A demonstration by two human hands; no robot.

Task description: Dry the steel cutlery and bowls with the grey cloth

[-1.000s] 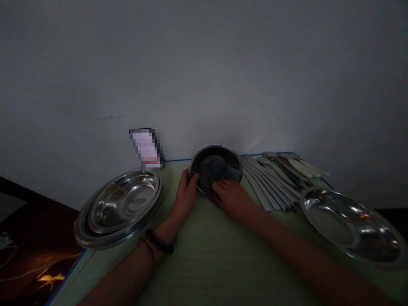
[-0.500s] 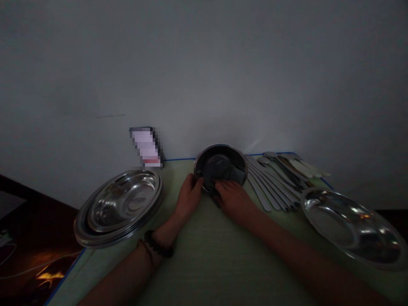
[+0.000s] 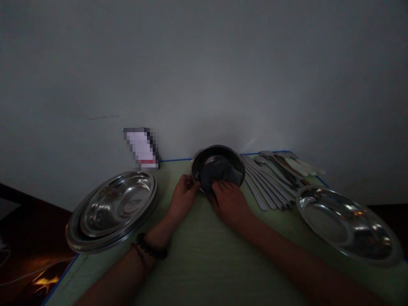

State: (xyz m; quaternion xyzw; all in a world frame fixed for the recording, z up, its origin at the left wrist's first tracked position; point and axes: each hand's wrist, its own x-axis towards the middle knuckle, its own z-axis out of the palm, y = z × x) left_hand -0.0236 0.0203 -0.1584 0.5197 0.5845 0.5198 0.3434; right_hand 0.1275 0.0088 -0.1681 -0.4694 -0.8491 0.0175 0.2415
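Note:
A small steel bowl (image 3: 229, 154) is tilted toward me at the far middle of the table, near the wall. My left hand (image 3: 182, 196) grips its left rim with closed fingers. My right hand (image 3: 229, 202) presses a dark cloth (image 3: 216, 170) into the inside of the bowl, fingers curled over the cloth. A dark bead bracelet (image 3: 149, 250) sits on my left wrist.
A stack of steel plates (image 3: 111, 210) lies at the left edge of the green table (image 3: 204, 263). A row of several steel spoons (image 3: 270, 180) lies right of the bowl. One large steel plate (image 3: 347, 225) sits at the right. A small box (image 3: 142, 148) leans against the wall.
The bowl and both hands shifted slightly on the table, and the cloth moved a little inside the bowl. The view drifted a bit to the right.

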